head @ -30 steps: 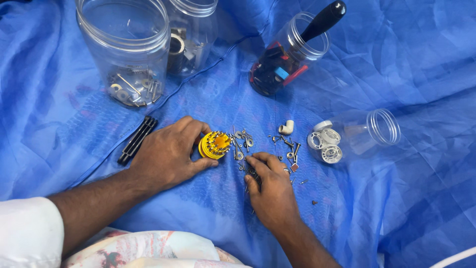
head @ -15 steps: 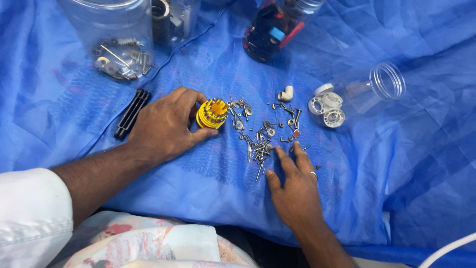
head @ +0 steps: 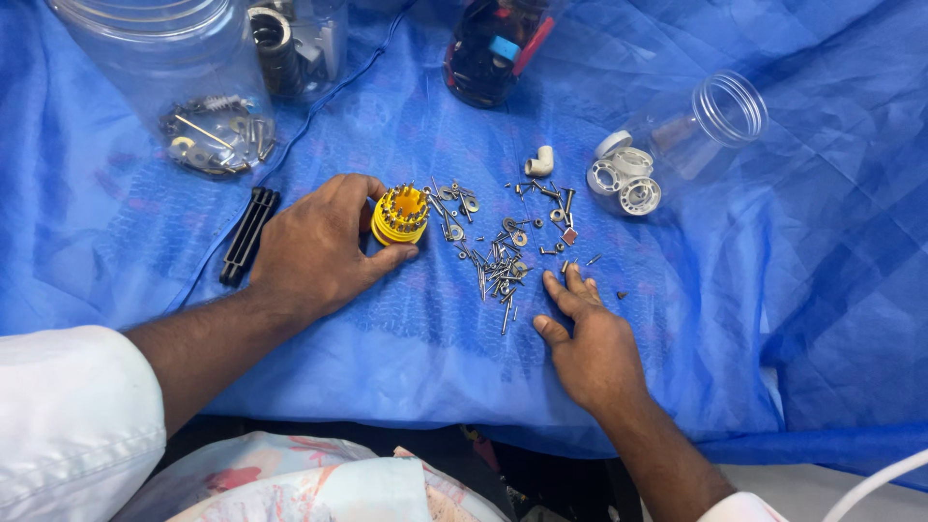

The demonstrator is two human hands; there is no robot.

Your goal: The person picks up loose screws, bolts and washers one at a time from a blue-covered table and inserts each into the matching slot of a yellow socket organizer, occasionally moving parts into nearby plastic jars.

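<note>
We see the left hand (head: 314, 246) resting on the blue cloth (head: 773, 290), its thumb and fingers curled about the yellow bit holder (head: 400, 215), which stands upright just left of the middle of the cloth with small bits sticking up from its top; the fingers touch its left side and the thumb lies under its near edge. The right hand (head: 590, 338) lies flat, palm down, fingers spread a little and holding nothing; its fingertips (head: 570, 282) rest at the near right edge of the scattered screws and washers (head: 503, 256), which lie between the two hands. Just left of the left hand we find a black ribbed strip (head: 248, 235). Beyond the screws lie a small white elbow fitting (head: 541, 161) and, on its side, a clear jar (head: 696, 126) with white rings (head: 623, 179) at its base; a large clear jar (head: 164, 58) holding metal parts stands at the far left, and a jar of dark tools (head: 493, 48) stands at the top.
</note>
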